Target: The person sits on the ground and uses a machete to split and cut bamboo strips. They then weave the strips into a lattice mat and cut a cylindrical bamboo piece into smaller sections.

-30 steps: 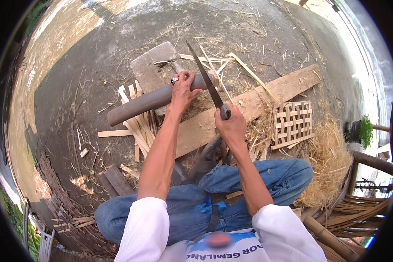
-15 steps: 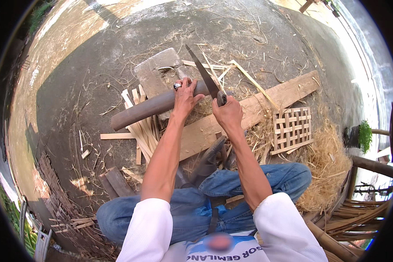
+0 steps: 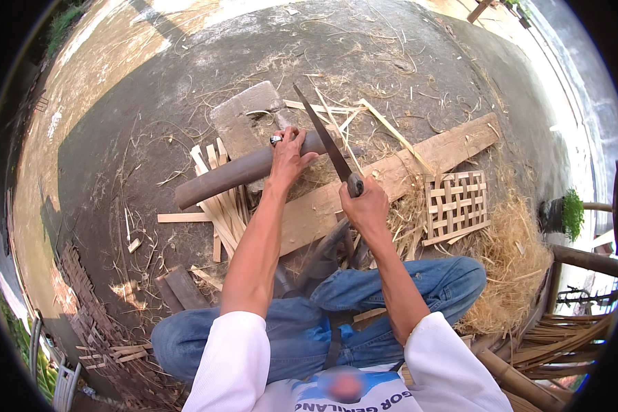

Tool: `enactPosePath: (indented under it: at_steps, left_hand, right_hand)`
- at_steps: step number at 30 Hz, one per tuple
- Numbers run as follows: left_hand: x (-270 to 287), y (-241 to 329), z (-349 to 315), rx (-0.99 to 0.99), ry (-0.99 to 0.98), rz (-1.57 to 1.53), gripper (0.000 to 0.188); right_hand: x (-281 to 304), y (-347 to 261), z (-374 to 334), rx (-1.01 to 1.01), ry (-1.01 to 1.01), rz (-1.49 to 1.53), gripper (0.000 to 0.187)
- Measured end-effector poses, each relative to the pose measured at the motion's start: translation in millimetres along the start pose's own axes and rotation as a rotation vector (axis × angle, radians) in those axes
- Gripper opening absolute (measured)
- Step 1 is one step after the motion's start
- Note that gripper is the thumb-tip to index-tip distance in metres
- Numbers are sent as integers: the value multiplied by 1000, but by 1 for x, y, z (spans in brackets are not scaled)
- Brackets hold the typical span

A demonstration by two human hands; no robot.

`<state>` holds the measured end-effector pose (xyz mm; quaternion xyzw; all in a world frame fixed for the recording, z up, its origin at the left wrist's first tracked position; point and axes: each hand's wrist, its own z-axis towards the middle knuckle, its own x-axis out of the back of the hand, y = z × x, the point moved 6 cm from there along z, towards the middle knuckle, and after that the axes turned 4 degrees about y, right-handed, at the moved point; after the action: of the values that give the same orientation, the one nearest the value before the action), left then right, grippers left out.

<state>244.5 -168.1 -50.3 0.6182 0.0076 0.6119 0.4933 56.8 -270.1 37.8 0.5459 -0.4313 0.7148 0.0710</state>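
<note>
A dark brown bamboo pole (image 3: 226,178) lies slantwise in front of me, its left end toward me. My left hand (image 3: 290,159), with a ring on one finger, is closed over the pole near its right end and presses it down. In my right hand (image 3: 366,210) is the handle of a handsaw (image 3: 325,137). Its dark blade points away from me and crosses the pole just right of my left hand. Whether the teeth have cut into the pole is too small to tell.
Under the pole is a grey stone block (image 3: 244,110) beside a bundle of pale strips (image 3: 223,213). A long wooden plank (image 3: 453,145) runs behind my right hand. On the right are a woven bamboo panel (image 3: 458,202) and a heap of shavings (image 3: 511,275). My bent legs (image 3: 254,343) are close by.
My right hand has drawn the saw back toward me and a little to the right. My left hand stays on the pole, which has hardly moved.
</note>
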Motion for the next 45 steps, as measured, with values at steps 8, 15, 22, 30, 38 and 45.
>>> enactPosePath:
  at_steps: [8,15,22,30,38,45]
  left_hand:
    - [0,13,4,-50,-19,23,67]
    - [8,-6,-6,8,11,41,67]
    - [-5,16,3,6,-20,35,65]
    - [2,-1,-3,5,-4,80,65]
    - [-1,5,4,-35,-2,103,66]
    - [0,1,0,-20,-16,133,67]
  right_hand:
    - [-14,10,9,-32,31,112,20]
    - [40,14,-69,38,21,96,20]
    - [-10,-1,24,4,42,125,20]
    - [45,32,-72,16,18,81,19]
    - [11,2,8,39,-17,50,17]
    - [16,34,-44,40,25,74,17]
